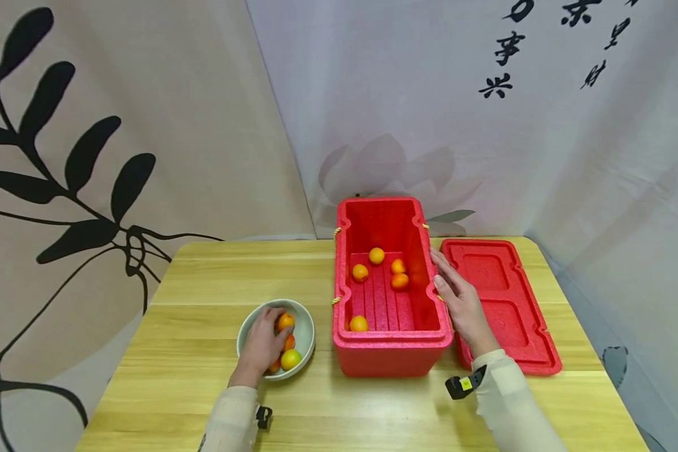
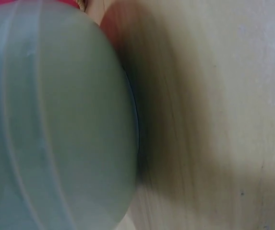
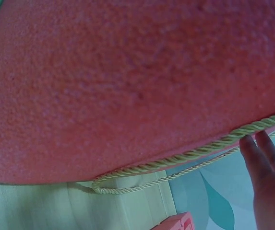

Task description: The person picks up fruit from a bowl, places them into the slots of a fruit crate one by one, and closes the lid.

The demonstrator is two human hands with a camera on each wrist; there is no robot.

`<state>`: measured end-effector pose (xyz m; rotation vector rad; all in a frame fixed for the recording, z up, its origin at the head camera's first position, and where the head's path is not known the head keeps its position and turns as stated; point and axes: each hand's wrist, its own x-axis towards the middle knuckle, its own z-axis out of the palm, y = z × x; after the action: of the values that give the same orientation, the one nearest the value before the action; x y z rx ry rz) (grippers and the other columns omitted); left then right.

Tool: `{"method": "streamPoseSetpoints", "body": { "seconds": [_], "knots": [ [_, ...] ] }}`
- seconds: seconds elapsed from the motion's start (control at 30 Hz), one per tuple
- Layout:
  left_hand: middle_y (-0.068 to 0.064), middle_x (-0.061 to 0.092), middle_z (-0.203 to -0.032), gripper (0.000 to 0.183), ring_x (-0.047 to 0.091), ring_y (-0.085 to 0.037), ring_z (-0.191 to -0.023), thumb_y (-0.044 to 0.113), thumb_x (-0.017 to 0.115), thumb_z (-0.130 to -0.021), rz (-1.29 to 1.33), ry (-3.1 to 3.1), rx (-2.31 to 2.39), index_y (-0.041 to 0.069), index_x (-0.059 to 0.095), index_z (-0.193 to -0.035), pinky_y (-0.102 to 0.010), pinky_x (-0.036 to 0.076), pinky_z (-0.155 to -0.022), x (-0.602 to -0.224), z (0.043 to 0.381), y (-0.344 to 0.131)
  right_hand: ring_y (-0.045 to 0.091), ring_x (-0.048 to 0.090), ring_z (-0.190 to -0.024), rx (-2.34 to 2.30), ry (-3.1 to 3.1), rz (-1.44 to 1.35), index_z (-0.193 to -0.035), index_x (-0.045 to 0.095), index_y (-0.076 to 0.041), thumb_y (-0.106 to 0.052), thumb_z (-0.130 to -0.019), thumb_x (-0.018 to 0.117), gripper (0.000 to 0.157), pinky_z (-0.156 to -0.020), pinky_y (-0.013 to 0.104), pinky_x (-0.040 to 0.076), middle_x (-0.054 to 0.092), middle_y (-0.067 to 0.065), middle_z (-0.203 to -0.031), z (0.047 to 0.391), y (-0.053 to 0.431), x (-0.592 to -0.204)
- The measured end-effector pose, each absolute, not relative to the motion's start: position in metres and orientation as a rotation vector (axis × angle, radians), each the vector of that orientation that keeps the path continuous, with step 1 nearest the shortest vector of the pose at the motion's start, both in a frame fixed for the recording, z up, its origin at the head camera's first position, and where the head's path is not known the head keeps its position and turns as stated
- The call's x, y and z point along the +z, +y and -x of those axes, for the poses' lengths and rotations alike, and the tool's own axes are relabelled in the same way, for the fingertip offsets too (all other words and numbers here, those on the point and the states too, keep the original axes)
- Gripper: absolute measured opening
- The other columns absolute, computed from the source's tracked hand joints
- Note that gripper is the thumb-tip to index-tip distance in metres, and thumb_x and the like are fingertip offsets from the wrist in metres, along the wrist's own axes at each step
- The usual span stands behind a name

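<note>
My left hand (image 1: 262, 342) reaches into a pale green bowl (image 1: 311, 342). Its fingers and thumb grip a small orange (image 1: 285, 321); more small oranges and a yellow-green fruit (image 1: 290, 359) lie in the bowl. The left wrist view shows only the bowl's outer wall (image 2: 79, 105) and wood. To the right stands an uncovered red foam box (image 1: 392, 361) with several small oranges on its floor, one of them an orange (image 1: 358, 323) in the near corner. With straight fingers my right hand (image 1: 463, 304) rests against the box's right side, near its twisted gold cord (image 3: 223, 141).
A red lid (image 1: 508, 307) lies flat on the wooden table (image 1: 203, 314), right of the box and partly under my right forearm. Behind the table hangs a pale printed curtain (image 1: 401, 113), close to the box's far end.
</note>
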<state>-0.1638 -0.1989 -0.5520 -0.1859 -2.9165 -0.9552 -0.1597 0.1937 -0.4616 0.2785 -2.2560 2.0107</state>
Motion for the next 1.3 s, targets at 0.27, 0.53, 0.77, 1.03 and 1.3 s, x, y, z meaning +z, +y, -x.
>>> {"method": "streamPoseSetpoints", "body": {
  "seconds": [0.27,0.53,0.77,1.03,1.3],
  "knots": [
    [-0.013,0.054,-0.116,0.039,0.062,-0.032,-0.106,0.01,0.074,-0.089,0.142,-2.802,-1.187,-0.002,0.061,-0.123,-0.043,0.053,-0.09,-0.55,0.163,-0.198,0.023,0.028,-0.142,2.012,-2.256,-0.27,-0.151,0.039,-0.008,-0.016,-0.103,0.051,0.05,-0.092,0.024,0.049,0.032,0.001,-0.157,0.159,0.194,-0.461],
    [-0.011,0.054,-0.115,0.039,0.063,-0.03,-0.105,0.007,0.075,-0.088,0.136,-2.717,-1.298,0.0,0.061,-0.123,-0.038,0.054,-0.089,-0.55,0.162,-0.199,0.024,0.028,-0.142,2.024,-2.255,-0.262,-0.151,0.039,-0.009,-0.017,-0.104,0.05,0.049,-0.092,0.025,0.049,0.031,-0.001,-0.157,0.16,0.194,-0.463],
    [-0.01,0.055,-0.116,0.037,0.062,-0.029,-0.106,0.006,0.075,-0.087,0.139,-2.675,-1.367,0.0,0.062,-0.122,-0.037,0.054,-0.089,-0.548,0.161,-0.199,0.025,0.029,-0.142,2.023,-2.264,-0.254,-0.151,0.039,-0.01,-0.018,-0.103,0.051,0.05,-0.092,0.025,0.049,0.032,-0.001,-0.157,0.159,0.193,-0.462],
    [-0.01,0.055,-0.118,0.037,0.06,-0.027,-0.108,0.004,0.075,-0.087,0.189,-2.625,-1.389,0.0,0.063,-0.121,-0.036,0.054,-0.09,-0.544,0.162,-0.198,0.024,0.029,-0.142,2.002,-2.258,-0.284,-0.151,0.039,-0.007,-0.015,-0.103,0.051,0.049,-0.093,0.024,0.049,0.033,0.002,-0.157,0.161,0.194,-0.46],
    [-0.011,0.056,-0.116,0.036,0.06,-0.029,-0.108,-0.001,0.076,-0.084,0.202,-2.57,-1.434,-0.001,0.064,-0.119,-0.038,0.054,-0.089,-0.541,0.158,-0.2,0.026,0.029,-0.142,2.018,-2.277,-0.236,-0.151,0.038,-0.01,-0.019,-0.103,0.051,0.051,-0.091,0.025,0.049,0.032,0.0,-0.157,0.16,0.193,-0.461]
  ]
}}
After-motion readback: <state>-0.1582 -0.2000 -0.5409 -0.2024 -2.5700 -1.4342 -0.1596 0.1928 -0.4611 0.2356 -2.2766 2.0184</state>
